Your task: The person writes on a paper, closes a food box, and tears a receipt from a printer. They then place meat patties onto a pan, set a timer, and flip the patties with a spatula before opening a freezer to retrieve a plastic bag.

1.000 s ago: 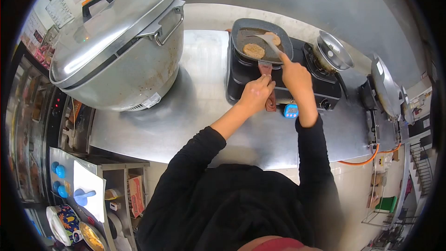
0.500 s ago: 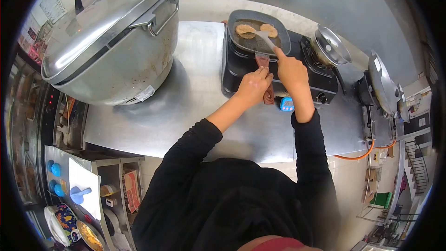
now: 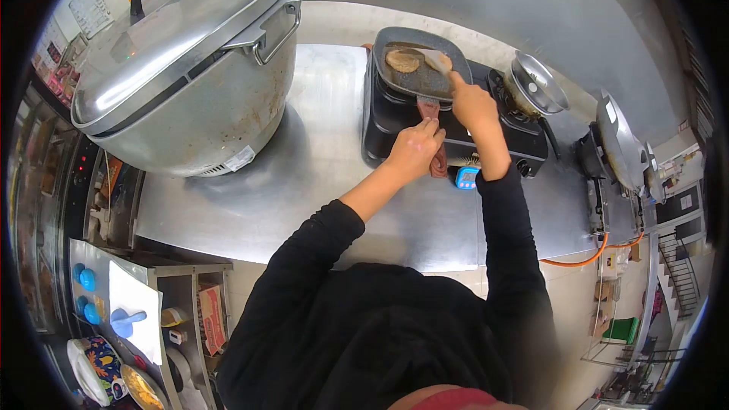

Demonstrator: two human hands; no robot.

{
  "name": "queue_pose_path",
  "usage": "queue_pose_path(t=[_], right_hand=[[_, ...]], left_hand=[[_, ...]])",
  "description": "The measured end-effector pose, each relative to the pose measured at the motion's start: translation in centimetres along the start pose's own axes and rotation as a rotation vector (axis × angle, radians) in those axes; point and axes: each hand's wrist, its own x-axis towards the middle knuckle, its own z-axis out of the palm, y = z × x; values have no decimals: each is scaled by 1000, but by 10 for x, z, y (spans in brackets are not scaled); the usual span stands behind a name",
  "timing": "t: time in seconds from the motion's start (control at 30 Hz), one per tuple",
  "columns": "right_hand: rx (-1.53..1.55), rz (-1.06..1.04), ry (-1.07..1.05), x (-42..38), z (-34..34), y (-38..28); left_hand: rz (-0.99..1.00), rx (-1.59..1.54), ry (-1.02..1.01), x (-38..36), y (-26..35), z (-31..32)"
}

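A grey, squarish frying pan (image 3: 422, 86) sits on the left burner of a black portable stove (image 3: 382, 125). Two browned patties lie in it: the left patty (image 3: 402, 61) in plain sight, the right patty (image 3: 436, 65) partly covered by the blade. Fingers closed, my left hand (image 3: 414, 148) grips the pan handle, wrapped in what looks like a brown cloth (image 3: 439, 163). My right hand (image 3: 477, 108) is closed around a light-coloured spatula (image 3: 434, 56), whose blade is at the right patty. Just below the stove front stands a small blue digital timer (image 3: 467, 178).
A large lidded metal pot (image 3: 205, 114) stands on the steel counter (image 3: 334, 212) to the left. On the right burner rests a steel pan (image 3: 538, 83). More pans (image 3: 619, 140) are farther right, with an orange hose (image 3: 575, 263) below.
The spatula blade has moved right, from between the two patties to the right one. My right hand has shifted slightly along with it. My left hand stays on the handle.
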Motion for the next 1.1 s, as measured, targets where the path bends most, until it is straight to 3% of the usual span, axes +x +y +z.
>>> queue_pose_path(t=[0.13, 0.43, 0.73, 0.83, 1.1], right_hand=[[-43, 141, 21, 17, 6, 30], [-58, 141, -19, 1, 22, 31], [-30, 155, -2, -13, 35, 41], [3, 157, 21, -20, 29, 52], [226, 231, 128, -73, 22, 57]], left_hand=[[40, 18, 87, 1, 0, 0], [-33, -36, -16, 2, 1, -2], [5, -3, 64, 2, 4, 0], [-55, -39, -30, 2, 6, -2], [-28, 24, 23, 1, 8, -1]])
